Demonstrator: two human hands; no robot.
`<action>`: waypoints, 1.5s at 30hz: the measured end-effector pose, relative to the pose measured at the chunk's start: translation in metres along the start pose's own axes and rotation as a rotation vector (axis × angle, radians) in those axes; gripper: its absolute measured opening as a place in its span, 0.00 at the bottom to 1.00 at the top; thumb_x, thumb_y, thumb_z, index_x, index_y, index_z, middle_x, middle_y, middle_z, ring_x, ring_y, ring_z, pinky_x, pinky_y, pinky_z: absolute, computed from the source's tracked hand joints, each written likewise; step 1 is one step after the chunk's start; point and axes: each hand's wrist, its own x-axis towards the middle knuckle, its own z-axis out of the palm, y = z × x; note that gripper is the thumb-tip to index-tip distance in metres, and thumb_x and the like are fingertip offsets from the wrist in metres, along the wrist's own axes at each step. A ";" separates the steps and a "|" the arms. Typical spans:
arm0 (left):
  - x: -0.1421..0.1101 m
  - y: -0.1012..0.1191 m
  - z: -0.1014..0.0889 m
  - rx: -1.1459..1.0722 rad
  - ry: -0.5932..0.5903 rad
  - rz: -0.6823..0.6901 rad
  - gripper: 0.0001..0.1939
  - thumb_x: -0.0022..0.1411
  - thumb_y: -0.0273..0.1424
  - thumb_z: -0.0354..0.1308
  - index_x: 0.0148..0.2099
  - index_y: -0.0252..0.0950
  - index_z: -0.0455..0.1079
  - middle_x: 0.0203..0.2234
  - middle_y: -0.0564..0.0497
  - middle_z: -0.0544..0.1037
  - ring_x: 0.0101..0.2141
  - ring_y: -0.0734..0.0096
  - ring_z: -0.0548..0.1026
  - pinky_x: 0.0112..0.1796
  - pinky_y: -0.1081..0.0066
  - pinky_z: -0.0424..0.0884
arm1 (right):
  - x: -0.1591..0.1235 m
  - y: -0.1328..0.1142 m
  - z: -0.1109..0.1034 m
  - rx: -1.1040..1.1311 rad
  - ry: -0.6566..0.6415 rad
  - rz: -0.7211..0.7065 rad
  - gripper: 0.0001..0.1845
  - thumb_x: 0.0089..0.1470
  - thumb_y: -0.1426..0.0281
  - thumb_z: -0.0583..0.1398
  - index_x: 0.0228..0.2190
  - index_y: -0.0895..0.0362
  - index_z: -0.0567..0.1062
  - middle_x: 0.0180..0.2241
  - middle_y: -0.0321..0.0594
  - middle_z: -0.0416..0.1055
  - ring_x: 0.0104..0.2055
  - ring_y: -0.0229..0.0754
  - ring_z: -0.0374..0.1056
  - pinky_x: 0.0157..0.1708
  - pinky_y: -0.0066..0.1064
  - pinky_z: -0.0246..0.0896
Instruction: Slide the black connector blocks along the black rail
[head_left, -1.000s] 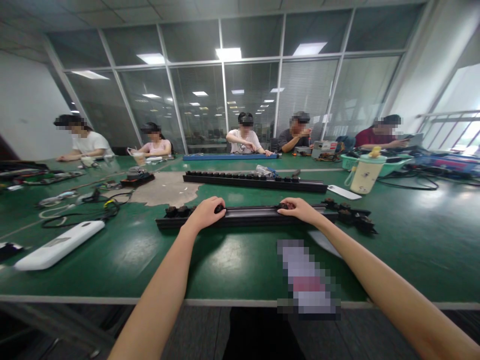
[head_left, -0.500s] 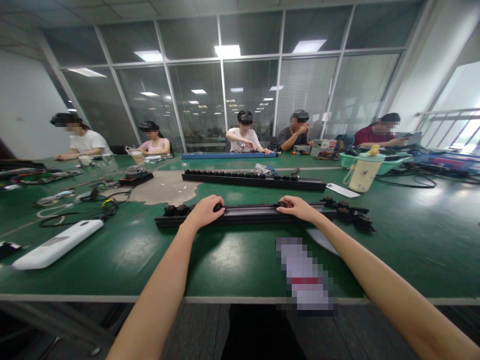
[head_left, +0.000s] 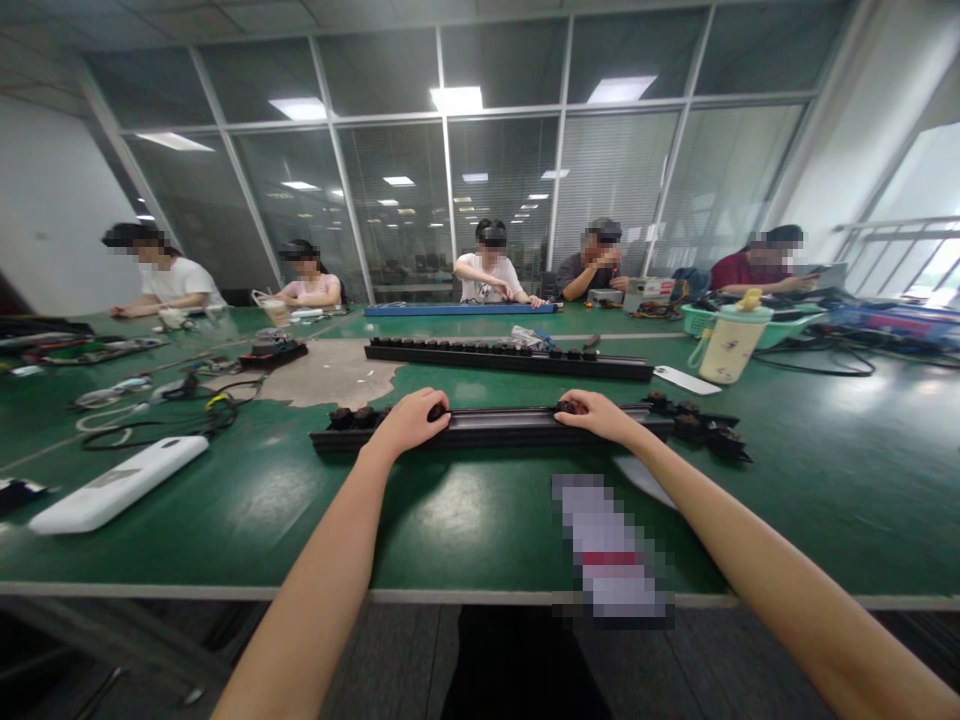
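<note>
A long black rail [head_left: 502,432] with a lighter channel along its top lies across the table in front of me. My left hand [head_left: 409,422] is closed round a small dark round-topped part on the rail's left half. Farther right, my right hand [head_left: 598,415] grips a similar dark part with brownish top at the channel. Several black knob-like parts [head_left: 352,418] sit at the rail's left end, partly behind my left hand. More loose black parts [head_left: 705,430] lie by its right end.
Behind is a second black rail [head_left: 510,360] bearing a row of knobs. A white device [head_left: 120,487] and cables [head_left: 157,410] lie left; a blurred phone-like object [head_left: 611,550] is near the front edge. A cream bottle [head_left: 731,340] stands right. Several people sit across the green table [head_left: 300,510].
Both hands keep their places on the rail with no clear movement. The whole view has shifted very slightly.
</note>
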 end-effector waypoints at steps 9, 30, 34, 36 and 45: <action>0.000 0.001 -0.001 -0.002 0.004 -0.010 0.08 0.66 0.36 0.55 0.41 0.39 0.72 0.39 0.46 0.78 0.42 0.55 0.77 0.46 0.58 0.73 | -0.001 -0.004 -0.002 -0.006 -0.013 -0.014 0.24 0.51 0.47 0.63 0.36 0.55 0.75 0.27 0.35 0.67 0.31 0.42 0.60 0.34 0.35 0.53; 0.001 -0.002 0.001 -0.017 -0.006 -0.002 0.09 0.66 0.35 0.54 0.42 0.37 0.72 0.39 0.45 0.77 0.42 0.55 0.76 0.47 0.58 0.72 | 0.000 -0.004 -0.001 -0.033 0.010 -0.016 0.21 0.51 0.50 0.61 0.34 0.55 0.74 0.27 0.35 0.67 0.31 0.41 0.60 0.34 0.34 0.53; 0.001 -0.003 0.002 -0.016 -0.003 0.004 0.08 0.66 0.35 0.55 0.42 0.38 0.72 0.39 0.45 0.77 0.41 0.56 0.76 0.46 0.59 0.72 | 0.000 -0.006 -0.006 -0.068 -0.015 -0.032 0.22 0.53 0.49 0.61 0.36 0.56 0.76 0.28 0.36 0.68 0.31 0.41 0.61 0.34 0.34 0.54; 0.001 -0.003 0.002 -0.015 -0.004 0.005 0.08 0.66 0.35 0.55 0.42 0.38 0.72 0.38 0.45 0.77 0.41 0.56 0.76 0.46 0.59 0.72 | 0.000 -0.007 -0.010 -0.092 -0.057 -0.043 0.24 0.54 0.48 0.61 0.37 0.57 0.77 0.28 0.37 0.69 0.31 0.42 0.62 0.34 0.34 0.55; 0.001 -0.003 0.002 -0.017 0.001 0.009 0.08 0.65 0.35 0.55 0.42 0.38 0.71 0.38 0.46 0.77 0.41 0.57 0.76 0.45 0.60 0.72 | 0.005 -0.007 -0.015 -0.247 -0.097 -0.086 0.22 0.57 0.53 0.61 0.40 0.58 0.82 0.29 0.40 0.73 0.33 0.44 0.66 0.35 0.34 0.56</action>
